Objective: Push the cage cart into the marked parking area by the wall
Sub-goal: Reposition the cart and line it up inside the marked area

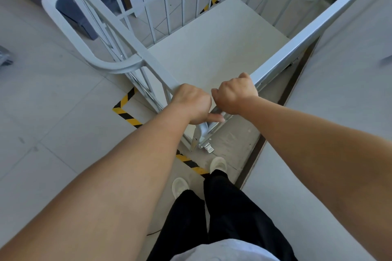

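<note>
A white metal cage cart (214,53) with barred sides and a pale flat deck stands in front of me, its right side running along the white wall (350,65). My left hand (192,105) is shut on the near corner of the cart's top rail. My right hand (234,95) is shut on the same corner, on the rail nearest the wall. Yellow-and-black floor tape (125,110) marks a corner to the left of the cart's near end, runs under my arm toward my feet, and shows again beyond the far bars (210,5).
A curved white push handle (70,34) sticks out from the cart's left side. Dark shelving or furniture (80,12) stands at the far left behind it. My white shoes (218,164) stand just behind a cart caster (209,147). Grey tiled floor (53,123) spreads to the left.
</note>
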